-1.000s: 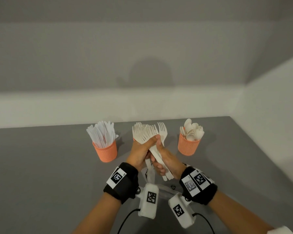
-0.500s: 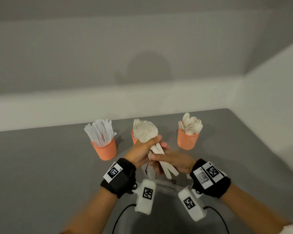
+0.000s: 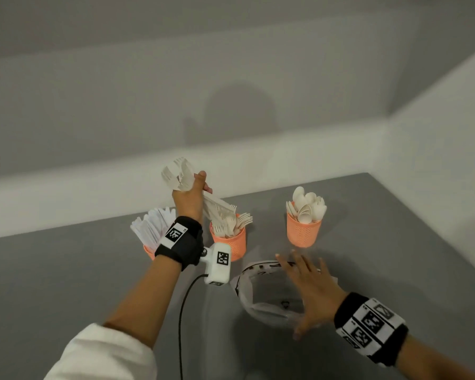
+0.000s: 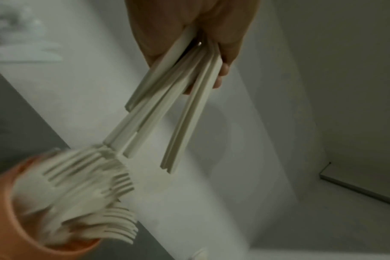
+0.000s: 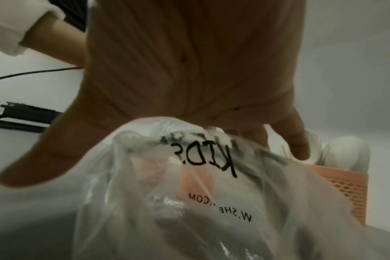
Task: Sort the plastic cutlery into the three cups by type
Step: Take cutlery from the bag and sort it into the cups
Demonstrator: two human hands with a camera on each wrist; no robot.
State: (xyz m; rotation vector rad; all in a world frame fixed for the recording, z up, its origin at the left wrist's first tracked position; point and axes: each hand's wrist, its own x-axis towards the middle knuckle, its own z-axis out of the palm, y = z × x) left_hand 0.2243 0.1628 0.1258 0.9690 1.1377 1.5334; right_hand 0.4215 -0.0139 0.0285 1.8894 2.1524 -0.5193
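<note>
The bundle of white plastic forks (image 3: 192, 187) is gripped in the left hand (image 3: 188, 200), fingers and thumb curled round the middle of the handles, raised above the middle orange perforated plastic cup (image 3: 228, 242). The tined heads fan out up and to the left of the fist; the flat handle ends slant down toward the cup, which already holds more white forks (image 3: 232, 223) standing tines-up. To its left, an orange cup (image 3: 148, 252) packed with flat white plastic knives (image 3: 152, 224) is partly hidden by the wrist strap. To the right, well apart, a third orange perforated cup (image 3: 303, 233) holds rounded white plastic spoons (image 3: 307, 204).

The left wrist view shows what the head view cannot: the handles (image 4: 174, 109) are ribbed strips, splayed apart below the fingers (image 4: 223, 70), and the cup's forks (image 4: 89, 184) sit blurred beneath them.

The right hand (image 3: 311, 292) is spread flat with straight fingers, gripping nothing, over a crumpled clear plastic bag (image 3: 261, 292) on the matt grey surface (image 3: 66, 270). Only the right wrist view reveals the bag's (image 5: 189, 193) black lettering (partly legible) and glossy wrinkles, with the spoon cup's (image 5: 341, 186) mesh wall just behind. Whether the palm touches the bag I cannot tell.
</note>
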